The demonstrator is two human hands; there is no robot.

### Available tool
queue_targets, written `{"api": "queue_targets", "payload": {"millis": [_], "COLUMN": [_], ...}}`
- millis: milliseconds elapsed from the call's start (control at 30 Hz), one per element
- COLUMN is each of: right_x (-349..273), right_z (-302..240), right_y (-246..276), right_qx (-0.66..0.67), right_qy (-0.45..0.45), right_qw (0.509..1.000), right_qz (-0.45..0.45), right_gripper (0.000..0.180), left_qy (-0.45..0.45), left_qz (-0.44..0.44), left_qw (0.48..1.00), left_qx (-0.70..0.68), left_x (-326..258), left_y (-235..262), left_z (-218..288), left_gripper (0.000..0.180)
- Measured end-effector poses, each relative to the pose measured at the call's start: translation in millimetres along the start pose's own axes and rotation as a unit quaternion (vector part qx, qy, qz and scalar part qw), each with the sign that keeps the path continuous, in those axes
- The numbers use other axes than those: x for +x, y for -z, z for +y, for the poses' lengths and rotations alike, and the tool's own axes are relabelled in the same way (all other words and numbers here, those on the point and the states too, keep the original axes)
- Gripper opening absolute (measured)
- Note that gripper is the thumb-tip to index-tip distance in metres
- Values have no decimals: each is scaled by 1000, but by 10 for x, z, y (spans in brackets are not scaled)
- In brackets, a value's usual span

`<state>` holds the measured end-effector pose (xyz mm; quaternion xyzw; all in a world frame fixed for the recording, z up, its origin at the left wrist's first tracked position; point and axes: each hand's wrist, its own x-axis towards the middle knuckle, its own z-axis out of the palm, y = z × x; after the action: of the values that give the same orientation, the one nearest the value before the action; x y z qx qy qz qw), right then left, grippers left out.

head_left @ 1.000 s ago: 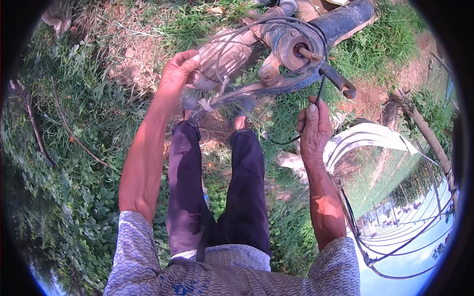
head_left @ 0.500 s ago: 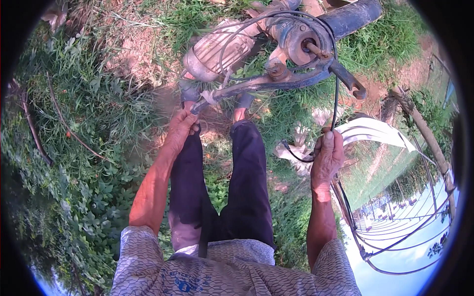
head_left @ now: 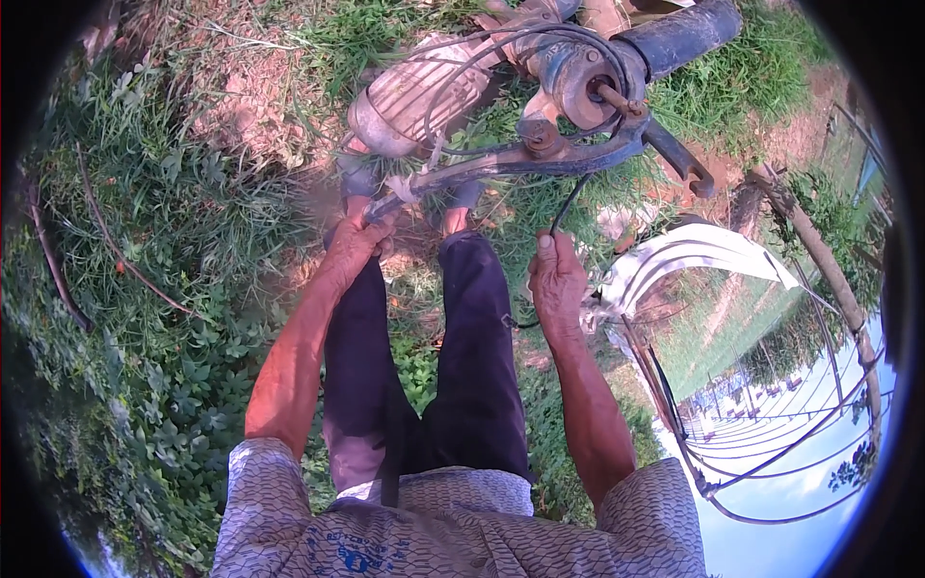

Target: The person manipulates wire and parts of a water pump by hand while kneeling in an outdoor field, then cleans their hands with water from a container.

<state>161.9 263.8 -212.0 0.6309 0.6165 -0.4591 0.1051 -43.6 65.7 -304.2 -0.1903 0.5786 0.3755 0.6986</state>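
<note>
My left hand (head_left: pixel 353 252) is closed around the near end of a long, curved blue metal lever (head_left: pixel 501 164). A pale strip of rag (head_left: pixel 401 189) is tied round that lever just beyond my fingers. My right hand (head_left: pixel 559 287) pinches a black electric cable (head_left: pixel 570 202), whose loose end hangs beside my right leg. The cable loops up over a rusty blue pump (head_left: pixel 580 79) and past a ribbed grey motor (head_left: pixel 414 101) lying in the grass. A forked metal arm (head_left: pixel 682 159) sticks out on the pump's right.
A thick dark pipe (head_left: pixel 679 40) runs off the pump at the top. To the right are a curved white sheet (head_left: pixel 689 252) and a wooden pole (head_left: pixel 819 236). Leafy plants (head_left: pixel 183 376) and thin sticks (head_left: pixel 125 246) fill the left. My feet stand near the motor.
My right hand has moved left toward my legs with the cable, whose loose end swings along. My left hand keeps hold of the lever; the view has shifted slightly.
</note>
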Motion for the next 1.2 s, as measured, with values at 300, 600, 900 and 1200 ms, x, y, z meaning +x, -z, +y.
{"api": "queue_targets", "payload": {"millis": [300,600,900,1200], "right_x": [589,456,235,621], "right_z": [195,-598,-893,-2470], "right_y": [-1867,-1520,-182,783], "right_qx": [355,364,-47,-109], "right_qy": [106,-42,31,289], "right_qw": [928,918,937,950], "right_qz": [-35,-154,-345,-46], "right_gripper": [14,22,27,26], "left_qy": [-138,-98,-412,-428], "left_qz": [15,97,118,9], "left_qw": [990,940,902,858], "left_qx": [28,-312,-53,283], "left_x": [216,285,488,87], "left_y": [-102,1,-224,-906], "left_z": [-114,247,1741,2027], "left_gripper": [29,20,21,20]}}
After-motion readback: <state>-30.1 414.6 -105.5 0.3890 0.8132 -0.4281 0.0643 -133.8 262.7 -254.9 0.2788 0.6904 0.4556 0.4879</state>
